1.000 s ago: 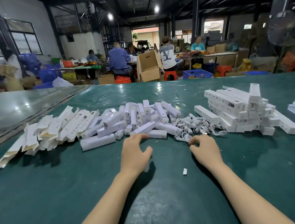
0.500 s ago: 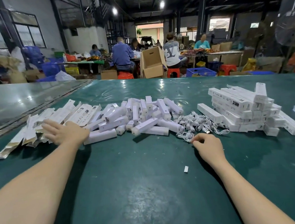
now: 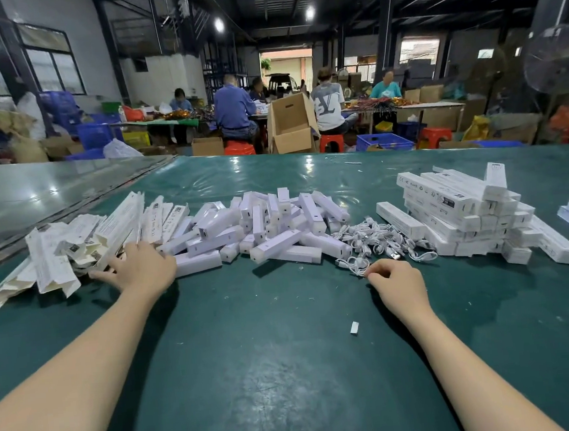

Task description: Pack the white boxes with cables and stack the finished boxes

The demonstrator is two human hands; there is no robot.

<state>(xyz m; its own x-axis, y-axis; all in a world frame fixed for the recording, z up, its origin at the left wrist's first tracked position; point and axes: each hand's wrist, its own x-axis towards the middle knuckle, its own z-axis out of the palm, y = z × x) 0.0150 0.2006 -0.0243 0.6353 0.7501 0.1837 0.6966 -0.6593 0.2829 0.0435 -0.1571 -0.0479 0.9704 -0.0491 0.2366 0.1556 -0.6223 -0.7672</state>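
Meanwhile, on the green desk (image 3: 289, 369), the left hand (image 3: 140, 269) lay with fingers spread against the flattened white boxes (image 3: 53, 263) toward the left edge; the right hand (image 3: 397, 282) curled, pinching a strand of the cables (image 3: 378, 238) mid-desk, beside the finished stack (image 3: 458, 207)

A single wide-angle head camera looks forward and down over the green table (image 3: 289, 369) from its near edge. Past the table's far edge it takes in the hall (image 3: 160, 75).

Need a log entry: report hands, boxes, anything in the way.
Left hand touches flat boxes. Right hand pinches a cable. Small white scrap lies between forearms.
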